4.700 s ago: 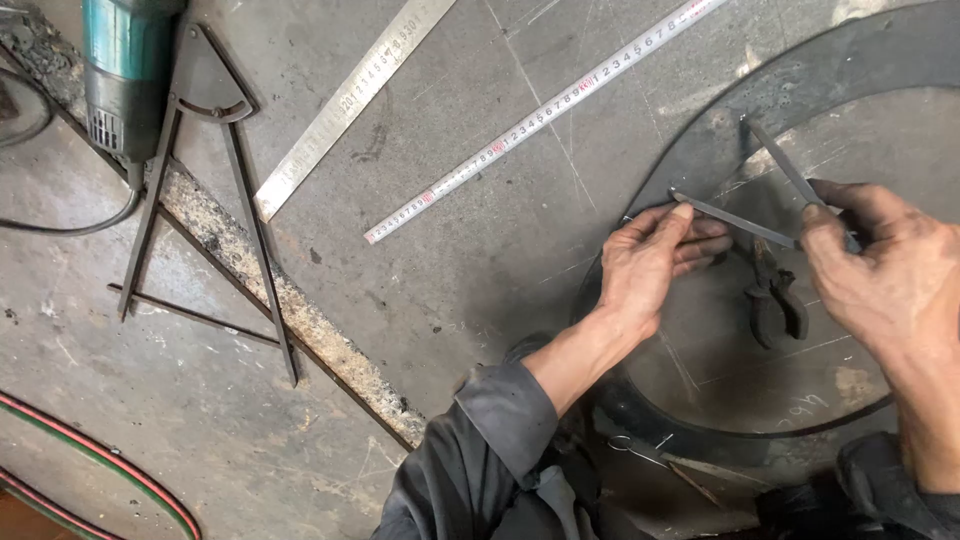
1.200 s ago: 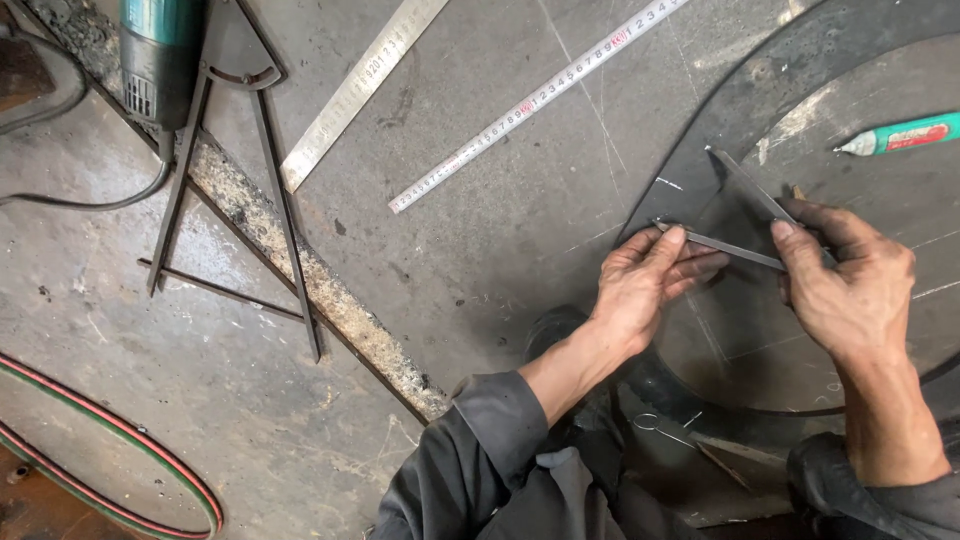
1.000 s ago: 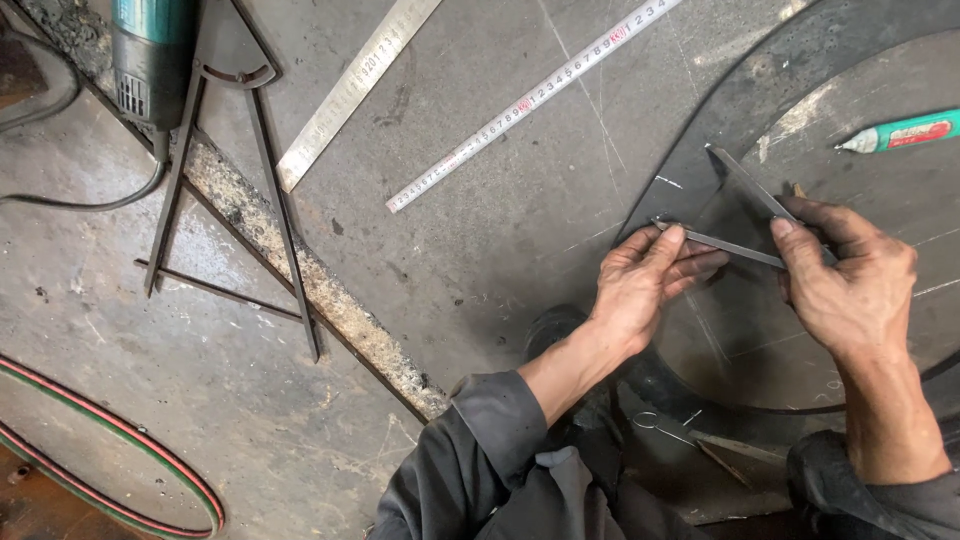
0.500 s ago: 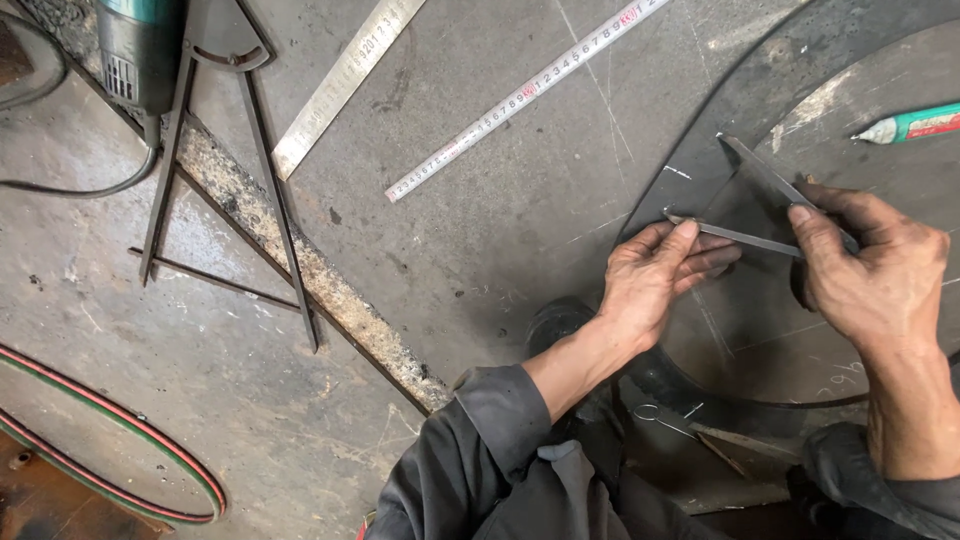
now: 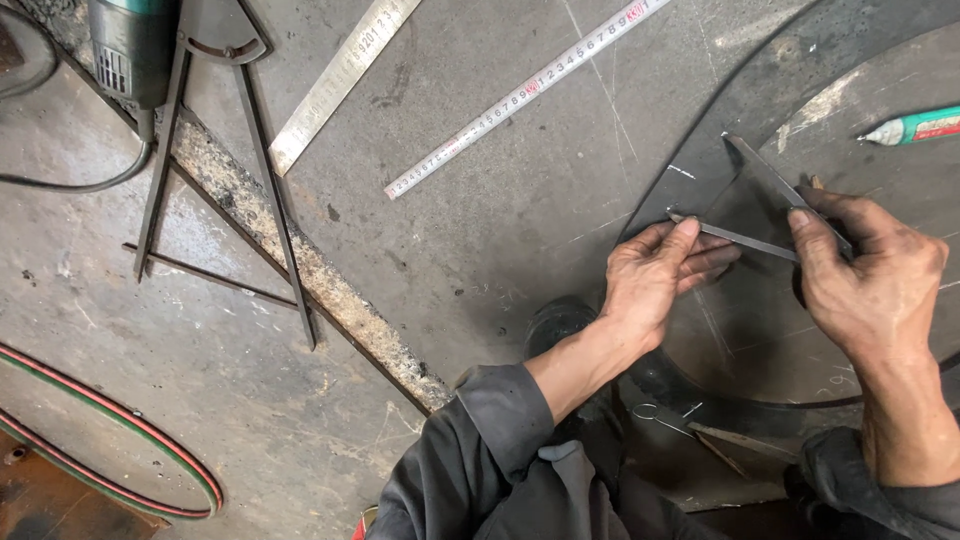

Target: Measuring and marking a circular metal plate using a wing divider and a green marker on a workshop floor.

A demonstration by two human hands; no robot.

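While pinching one leg of the steel dividers [image 5: 740, 238] in the left hand [image 5: 655, 285] upon the round steel plate [image 5: 750, 335] at right, grips the other in the curled right hand [image 5: 870, 290], seemingly mid marking-out, needing a steady pivot.

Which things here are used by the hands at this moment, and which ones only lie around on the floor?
In use:
- left hand and right hand, both on the metal divider
- round steel plate under it

Lying about:
- steel ruler
- tape measure
- green marker
- large compass
- angle grinder
- red and green hoses
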